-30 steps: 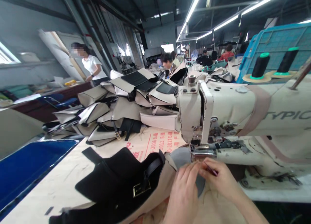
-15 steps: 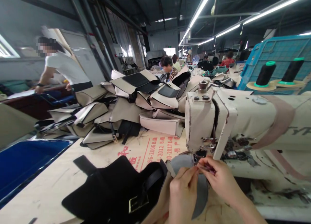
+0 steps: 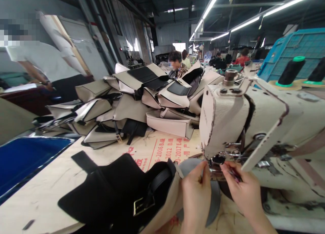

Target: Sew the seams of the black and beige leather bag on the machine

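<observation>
Left hand [image 3: 196, 193]: yours, at the machine's needle area, thumb and forefinger pinched together; whatever lies between them is too small to tell. Right hand [image 3: 245, 190]: yours, just beside it, fingers curled around a slim dark purplish tool [image 3: 235, 175], its kind unclear, lying aslant with its upper end toward the needle area.

Grey curved panel [image 3: 215, 207]: partly behind your left hand, rounded edge to the right.

Handbag, black and beige [image 3: 106, 196]: open on the table, left of your left hand; long axis slanting from lower left to upper right, toward the machine. Black flap spread left; its strap [image 3: 82, 159] points to the upper left, away from you. Gold buckle [image 3: 134, 208]: on the black part, toward you.

Sewing machine [image 3: 225, 115]: cream, directly before your hands. Plywood table [image 3: 61, 169]: red printing. Heap of beige-and-black bags [image 3: 132, 107]: beyond the handbag. Black thread cone [image 3: 290, 73]: behind the machine.
</observation>
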Demonstrator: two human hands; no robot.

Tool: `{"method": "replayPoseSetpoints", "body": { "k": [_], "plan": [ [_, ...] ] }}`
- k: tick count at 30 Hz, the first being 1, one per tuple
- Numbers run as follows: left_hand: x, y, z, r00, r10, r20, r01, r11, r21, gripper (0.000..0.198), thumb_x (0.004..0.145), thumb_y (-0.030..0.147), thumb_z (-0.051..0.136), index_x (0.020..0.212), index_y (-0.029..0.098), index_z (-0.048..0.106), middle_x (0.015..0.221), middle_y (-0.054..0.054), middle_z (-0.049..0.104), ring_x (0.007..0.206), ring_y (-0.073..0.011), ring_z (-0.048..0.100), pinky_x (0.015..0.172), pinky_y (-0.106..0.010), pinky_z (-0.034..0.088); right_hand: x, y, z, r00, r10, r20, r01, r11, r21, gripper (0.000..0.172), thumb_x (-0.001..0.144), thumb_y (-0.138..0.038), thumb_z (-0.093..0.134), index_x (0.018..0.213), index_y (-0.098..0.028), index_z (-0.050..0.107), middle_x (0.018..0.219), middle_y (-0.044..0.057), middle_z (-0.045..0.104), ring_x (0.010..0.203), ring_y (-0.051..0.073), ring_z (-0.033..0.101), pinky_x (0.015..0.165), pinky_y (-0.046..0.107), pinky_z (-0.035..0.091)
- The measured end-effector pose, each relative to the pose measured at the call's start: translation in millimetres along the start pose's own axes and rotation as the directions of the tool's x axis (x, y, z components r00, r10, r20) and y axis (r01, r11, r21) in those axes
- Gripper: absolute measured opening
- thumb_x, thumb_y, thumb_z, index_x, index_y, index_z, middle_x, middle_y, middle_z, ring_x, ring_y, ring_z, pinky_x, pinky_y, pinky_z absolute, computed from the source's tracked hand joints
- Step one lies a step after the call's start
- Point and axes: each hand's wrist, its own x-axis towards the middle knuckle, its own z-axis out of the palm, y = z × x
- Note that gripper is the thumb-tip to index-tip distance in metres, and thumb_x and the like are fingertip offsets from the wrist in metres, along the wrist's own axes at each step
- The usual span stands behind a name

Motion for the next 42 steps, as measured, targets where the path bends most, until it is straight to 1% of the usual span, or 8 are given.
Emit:
{"method": "replayPoseSetpoints", "body": {
  "k": [3,8,11,13,18,23,31,42],
  "plan": [
    [-1,-3,2.5,0.998,0.051,-0.033,-0.05,0.998,0.027,0.02,0.085,0.027,0.051,0.091,0.018,0.067,0.079,-0.003,0.068,0.066,-0.0157,0.063,0.066,-0.024,0.051,0,0,-1,1.0,-0.005,-0.013,0.005,1.0,-0.029,0.023,0.079,-0.043,0.056,0.083,-0.021,0.063,0.07,0.0,0.063,0.062,0.014,0.057,0.061,0.025,0.043],
    [0,-8,4.4,0.982,0.17,-0.078,-0.162,0.982,0.096,0.018,0.086,0.021,0.049,0.094,0.018,0.065,0.082,-0.003,0.067,0.069,-0.0133,0.062,0.066,-0.02,0.049,1,0,-3,0.995,-0.096,-0.034,0.092,0.988,-0.122,0.027,0.08,-0.045,0.054,0.083,-0.019,0.063,0.068,0.0,0.064,0.057,0.014,0.057,0.056,0.023,0.041],
    [-1,-9,4.9,0.981,0.19,-0.045,-0.183,0.974,0.133,0.019,0.087,0.02,0.046,0.097,0.018,0.063,0.084,-0.002,0.066,0.073,-0.0128,0.062,0.066,-0.019,0.047,2,3,-4,0.984,-0.154,-0.091,0.13,0.964,-0.232,0.03,0.082,-0.045,0.051,0.079,-0.018,0.063,0.058,0.0,0.061,0.05,0.014,0.055,0.051,0.023,0.039],
    [-1,-8,5.2,0.982,0.188,-0.021,-0.183,0.973,0.141,0.019,0.088,0.019,0.046,0.097,0.019,0.062,0.082,-0.001,0.065,0.073,-0.0123,0.061,0.065,-0.019,0.046,2,7,-6,0.978,-0.185,-0.1,0.147,0.941,-0.306,0.031,0.083,-0.044,0.049,0.076,-0.016,0.062,0.055,0.001,0.059,0.047,0.014,0.054,0.049,0.023,0.037],
    [-1,-10,5.8,0.974,0.224,-0.04,-0.216,0.965,0.151,0.019,0.087,0.017,0.045,0.098,0.019,0.062,0.081,-0.001,0.064,0.072,-0.0119,0.061,0.064,-0.019,0.045,1,12,-7,0.966,-0.248,-0.077,0.208,0.916,-0.342,0.034,0.086,-0.042,0.044,0.079,-0.014,0.061,0.06,0.003,0.062,0.049,0.015,0.056,0.046,0.022,0.037],
    [-1,-13,7.3,0.966,0.252,-0.049,-0.238,0.951,0.197,0.02,0.088,0.02,0.044,0.098,0.017,0.062,0.079,-0.003,0.063,0.071,-0.0141,0.061,0.062,-0.021,0.045,0,11,-6,0.964,-0.25,-0.088,0.204,0.912,-0.357,0.034,0.087,-0.04,0.041,0.078,-0.014,0.061,0.06,0.005,0.062,0.048,0.015,0.056,0.045,0.022,0.035],
    [-1,-14,7.2,0.972,0.234,0.003,-0.227,0.942,0.247,0.023,0.09,0.02,0.04,0.1,0.017,0.06,0.076,-0.003,0.061,0.069,-0.0162,0.059,0.059,-0.024,0.043,2,8,-4,0.963,-0.253,-0.097,0.208,0.919,-0.334,0.034,0.087,-0.04,0.043,0.077,-0.014,0.061,0.062,0.005,0.063,0.048,0.014,0.055,0.045,0.021,0.036],
    [-3,-13,8.2,0.967,0.253,0.018,-0.248,0.928,0.277,0.023,0.09,0.02,0.04,0.103,0.019,0.059,0.077,-0.003,0.062,0.069,-0.0162,0.06,0.059,-0.025,0.043,0,6,-6,0.989,-0.128,-0.07,0.106,0.958,-0.267,0.034,0.086,-0.043,0.048,0.079,-0.013,0.06,0.066,0.007,0.064,0.053,0.015,0.057,0.048,0.022,0.036]
  ]
}}
